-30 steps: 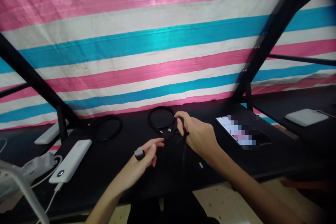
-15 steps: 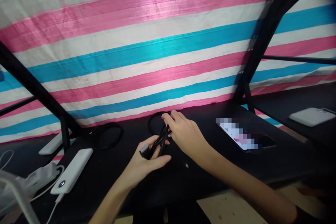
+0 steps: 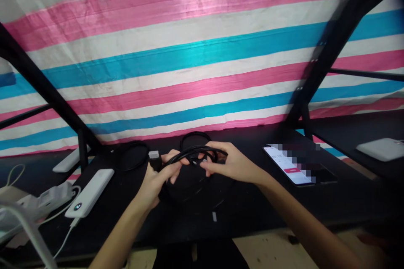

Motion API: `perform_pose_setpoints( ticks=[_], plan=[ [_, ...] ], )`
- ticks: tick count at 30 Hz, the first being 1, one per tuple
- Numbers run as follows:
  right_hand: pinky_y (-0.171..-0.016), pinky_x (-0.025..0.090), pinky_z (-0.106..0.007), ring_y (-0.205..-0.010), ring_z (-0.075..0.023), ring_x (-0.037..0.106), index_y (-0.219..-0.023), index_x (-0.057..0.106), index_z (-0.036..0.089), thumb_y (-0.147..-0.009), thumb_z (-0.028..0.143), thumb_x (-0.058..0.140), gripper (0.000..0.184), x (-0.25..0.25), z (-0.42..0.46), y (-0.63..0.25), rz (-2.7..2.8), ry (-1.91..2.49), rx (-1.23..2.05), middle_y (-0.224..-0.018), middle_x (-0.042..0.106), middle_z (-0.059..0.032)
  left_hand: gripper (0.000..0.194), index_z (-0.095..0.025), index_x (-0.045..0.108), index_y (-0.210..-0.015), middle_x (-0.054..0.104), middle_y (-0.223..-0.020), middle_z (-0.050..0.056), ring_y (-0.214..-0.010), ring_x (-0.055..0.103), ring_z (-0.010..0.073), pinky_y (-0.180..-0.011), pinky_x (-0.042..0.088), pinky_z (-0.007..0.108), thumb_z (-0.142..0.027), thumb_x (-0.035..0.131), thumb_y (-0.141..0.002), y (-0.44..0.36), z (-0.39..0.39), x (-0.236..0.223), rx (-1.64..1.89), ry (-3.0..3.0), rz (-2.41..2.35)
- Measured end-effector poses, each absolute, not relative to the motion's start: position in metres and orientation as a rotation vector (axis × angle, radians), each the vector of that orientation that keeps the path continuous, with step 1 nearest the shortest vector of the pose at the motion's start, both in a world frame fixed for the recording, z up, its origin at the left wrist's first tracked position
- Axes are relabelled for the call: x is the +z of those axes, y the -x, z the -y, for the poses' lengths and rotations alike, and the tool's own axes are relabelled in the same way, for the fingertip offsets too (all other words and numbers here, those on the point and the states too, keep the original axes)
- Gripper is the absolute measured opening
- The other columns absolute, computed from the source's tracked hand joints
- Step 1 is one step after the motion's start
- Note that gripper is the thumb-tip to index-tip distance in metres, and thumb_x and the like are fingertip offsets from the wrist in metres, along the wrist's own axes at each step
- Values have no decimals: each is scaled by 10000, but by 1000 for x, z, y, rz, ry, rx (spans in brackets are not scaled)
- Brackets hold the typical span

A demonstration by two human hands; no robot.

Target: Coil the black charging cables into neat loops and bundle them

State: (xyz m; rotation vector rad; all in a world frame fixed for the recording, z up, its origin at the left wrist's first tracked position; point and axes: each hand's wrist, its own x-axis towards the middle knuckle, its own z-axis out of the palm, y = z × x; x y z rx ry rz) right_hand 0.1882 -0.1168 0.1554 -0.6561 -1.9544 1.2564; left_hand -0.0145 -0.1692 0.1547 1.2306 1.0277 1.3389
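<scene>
A coiled black cable (image 3: 193, 150) is stretched between my two hands above the black table. My left hand (image 3: 159, 178) is closed round the left part of the coil, and the cable's plug with a silver metal end (image 3: 153, 157) sticks up beside its thumb. My right hand (image 3: 229, 162) pinches the right side of the loops between thumb and fingers. Loose strands of the cable hang below the hands. Behind them a black cable coil (image 3: 195, 136) lies on the table, partly hidden by the held loops.
Another black cable coil (image 3: 131, 155) lies at the back left. A white power bank (image 3: 90, 193) with a plugged-in cable sits left, near a white power strip (image 3: 47, 201). A lit phone (image 3: 288, 166) lies right. Black metal posts (image 3: 328, 50) stand before the striped sheet (image 3: 189, 59).
My hands have moved apart, my left hand leftward and my right slightly rightward. The cable, bunched together before, is now spread into open loops between them.
</scene>
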Motion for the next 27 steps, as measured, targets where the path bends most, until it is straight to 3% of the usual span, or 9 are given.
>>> perform_pose_setpoints(
  ticks=[4, 8, 11, 15, 17, 20, 22, 24, 27],
  plan=[
    [-425, 446, -200, -311, -64, 432, -870, 601, 162, -799, 382, 636, 233, 148, 113, -181, 1589, 654, 1481, -381, 427, 112, 199, -157, 722, -756, 440, -440, -41, -678, 583, 114, -778, 475, 203, -329, 756, -663, 19, 162, 147, 1462, -855, -916],
    [-256, 136, -142, -264, -20, 149, -901, 630, 172, -738, 390, 698, 280, 153, 106, -179, 1149, 633, 1521, -329, 262, 146, 209, -176, 706, -839, 641, -676, 0, -786, 624, 123, -714, 489, 188, -346, 719, -718, 22, 156, 139, 1485, -749, -867],
    [-251, 84, -152, -280, -16, 120, -929, 652, 172, -710, 366, 720, 300, 161, 101, -183, 1040, 605, 1501, -348, 263, 137, 215, -179, 705, -877, 701, -929, 46, -883, 647, 167, -719, 497, 222, -347, 692, -744, 26, 154, 127, 1378, -694, -842],
    [-255, 79, -168, -272, -23, 115, -972, 673, 189, -738, 392, 682, 310, 171, 102, -192, 1126, 610, 1445, -337, 240, 135, 368, -152, 697, -909, 698, -989, 99, -981, 634, 243, -855, 476, 312, -483, 633, -763, 40, 153, 118, 1362, -835, -894],
    [-265, 67, -171, -273, -22, 121, -950, 692, 192, -745, 390, 673, 286, 177, 105, -194, 1250, 618, 1431, -335, 238, 132, 470, -170, 667, -1048, 670, -1099, 102, -1072, 593, 245, -926, 436, 313, -529, 633, -747, 47, 154, 124, 1503, -1051, -996],
    [-293, 159, -155, -311, -22, 259, -868, 727, 194, -744, 319, 668, 186, 187, 111, -187, 1473, 632, 1314, -384, 369, 93, 719, -196, 601, -1203, 606, -1237, 108, -1190, 515, 263, -991, 396, 308, -647, 658, -645, 46, 160, 145, 1579, -1390, -958],
    [-373, 328, -161, -446, -59, 469, -797, 737, 199, -727, 242, 659, 113, 194, 115, -178, 1590, 629, 1154, -520, 550, 34, 775, -165, 643, -1143, 672, -1098, 137, -1077, 591, 287, -925, 457, 325, -662, 712, -552, 37, 167, 162, 1397, -1540, -893],
    [-478, 433, -195, -607, -107, 578, -757, 734, 200, -703, 191, 653, 98, 199, 116, -170, 1631, 621, 1020, -682, 651, -2, 489, -155, 707, -942, 701, -677, 81, -668, 666, 204, -675, 525, 277, -532, 740, -633, 25, 171, 174, 1249, -1536, -984],
    [-426, 395, -196, -483, -80, 517, -816, 720, 190, -719, 230, 657, 122, 200, 116, -167, 1608, 676, 991, -628, 626, 19, 322, -160, 648, -639, 345, -272, -70, -230, 295, 43, -309, 278, 157, -464, 675, -743, 15, 171, 182, 1454, -1305, -1052]
  ],
)
